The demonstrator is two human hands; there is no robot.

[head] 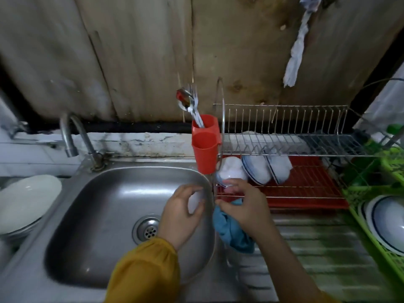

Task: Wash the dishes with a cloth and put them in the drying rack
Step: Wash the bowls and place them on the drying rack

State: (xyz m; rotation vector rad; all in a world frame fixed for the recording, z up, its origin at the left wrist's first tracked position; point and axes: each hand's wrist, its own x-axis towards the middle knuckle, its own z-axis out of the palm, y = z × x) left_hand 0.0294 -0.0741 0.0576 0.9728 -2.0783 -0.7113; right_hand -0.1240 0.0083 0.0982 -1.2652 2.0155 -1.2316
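Observation:
My right hand [244, 206] grips a blue cloth [231, 232] against its palm at the sink's right rim. Its fingertips touch a white bowl [231, 170] that leans at the left end of the wire drying rack [284, 132]. Two more blue-rimmed bowls [258, 169] stand tilted in the rack's lower tier over a red drip tray [306, 193]. My left hand [181, 213] hovers over the right side of the steel sink [105, 200], fingers loosely curled and holding nothing that I can make out. A stack of white plates [26, 200] waits left of the sink.
A red cutlery cup [205, 145] with a spoon and forks hangs on the rack's left end. The tap [72, 136] arches at the sink's back left. A green basket [376, 211] with a blue-rimmed bowl sits far right on the ribbed drainboard [317, 248].

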